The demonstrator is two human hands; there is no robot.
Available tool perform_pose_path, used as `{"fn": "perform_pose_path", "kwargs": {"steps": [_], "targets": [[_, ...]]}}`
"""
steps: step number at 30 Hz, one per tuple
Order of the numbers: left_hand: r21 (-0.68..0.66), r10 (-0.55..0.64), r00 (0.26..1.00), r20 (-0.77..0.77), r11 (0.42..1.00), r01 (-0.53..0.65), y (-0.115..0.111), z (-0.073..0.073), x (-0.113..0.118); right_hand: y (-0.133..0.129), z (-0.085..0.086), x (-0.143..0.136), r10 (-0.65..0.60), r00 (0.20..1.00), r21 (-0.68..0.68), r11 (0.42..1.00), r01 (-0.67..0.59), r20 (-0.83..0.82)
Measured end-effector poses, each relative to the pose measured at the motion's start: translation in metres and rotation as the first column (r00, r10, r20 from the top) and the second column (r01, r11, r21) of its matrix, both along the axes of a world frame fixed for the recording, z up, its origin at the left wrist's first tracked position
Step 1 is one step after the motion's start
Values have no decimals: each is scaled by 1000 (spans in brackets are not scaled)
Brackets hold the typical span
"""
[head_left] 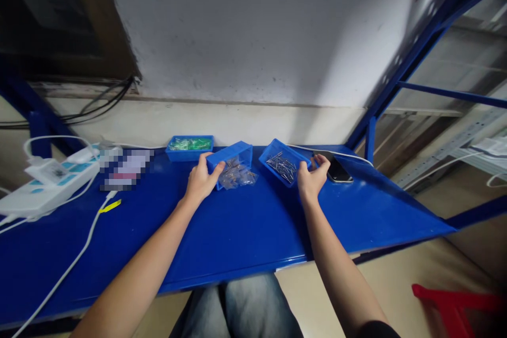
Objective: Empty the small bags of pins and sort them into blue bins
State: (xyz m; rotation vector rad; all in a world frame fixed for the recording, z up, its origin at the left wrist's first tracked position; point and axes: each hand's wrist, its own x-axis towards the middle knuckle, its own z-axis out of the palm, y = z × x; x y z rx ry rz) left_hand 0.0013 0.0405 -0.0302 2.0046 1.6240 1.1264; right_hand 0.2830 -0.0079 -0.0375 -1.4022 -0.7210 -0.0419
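My left hand (203,178) grips the near left side of a blue plastic bin (227,156), which is tipped toward the right. Small clear plastic bags (237,175) with contents I cannot make out spill from its mouth onto the table. My right hand (312,177) holds the right edge of a second blue bin (267,154), thumb at the rim. That bin is tilted, and many thin metal pieces (282,167), like screws or pins, lie inside it. The two bins stand a small gap apart.
A third blue bin (188,156) with green and clear packets stands behind, to the left. A dark phone (338,171) lies right of my right hand. A white power strip (51,182), cables and a blurred-out phone-like object (125,169) occupy the left. A red stool (455,301) is below right.
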Motion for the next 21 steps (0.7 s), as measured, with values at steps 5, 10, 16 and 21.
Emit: {"fn": "perform_pose_path", "kwargs": {"steps": [5, 10, 16, 21], "targets": [[-8, -61, 996, 57, 998, 62, 0, -2, 2, -1, -2, -1, -75, 988, 15, 997, 74, 135], [-57, -111, 989, 100, 991, 117, 1, -4, 4, -9, 4, -11, -126, 951, -42, 989, 144, 281], [-63, -152, 981, 124, 985, 160, 1, -4, 4, -13, 4, -14, -150, 880, -91, 973, 212, 450], [-75, -157, 979, 133, 983, 168, 2, -4, 4, -11, -2, -10, -104, 820, -147, 964, 222, 563]]}}
